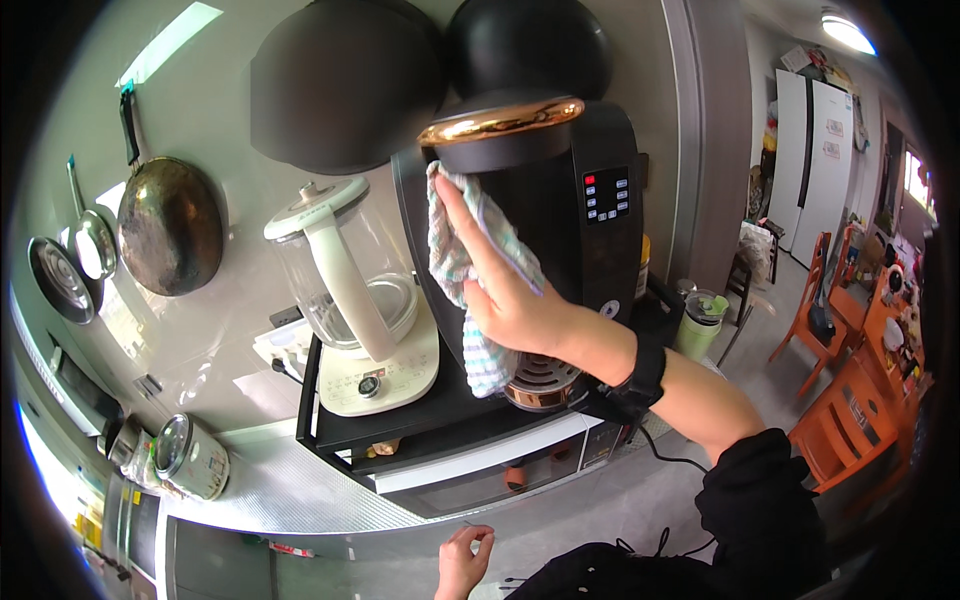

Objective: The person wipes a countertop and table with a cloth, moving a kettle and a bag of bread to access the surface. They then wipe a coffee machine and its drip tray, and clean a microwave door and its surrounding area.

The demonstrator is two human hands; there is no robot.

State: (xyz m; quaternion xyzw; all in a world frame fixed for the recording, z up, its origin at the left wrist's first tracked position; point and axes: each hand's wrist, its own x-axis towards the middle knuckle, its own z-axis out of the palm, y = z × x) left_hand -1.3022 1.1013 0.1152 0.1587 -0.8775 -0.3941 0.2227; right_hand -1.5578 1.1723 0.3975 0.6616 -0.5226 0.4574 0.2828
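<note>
We have our right hand [515,310] closed around part of a crumpled, pale striped cloth [485,362], one finger stretched upward along it, the rest gripping less visibly behind the folds. The cloth lies against the front of a black countertop drinks machine [540,240], just under its copper-coloured rim [505,122], and hangs down beside the slotted drip tray [545,378]. A black band [648,372] circles our right wrist. Our left hand [465,562] is low in the view, well apart from the machine, its fingers loosely curled; we cannot tell whether it holds anything. Left of the machine we see a glass kettle [345,265] with a white handle, upright on its white control base [385,385]. Both stand on a black shelf [460,408], above a white-trimmed microwave oven [500,472], while a frying pan [170,228] hangs on the tiled wall [255,210]
</note>
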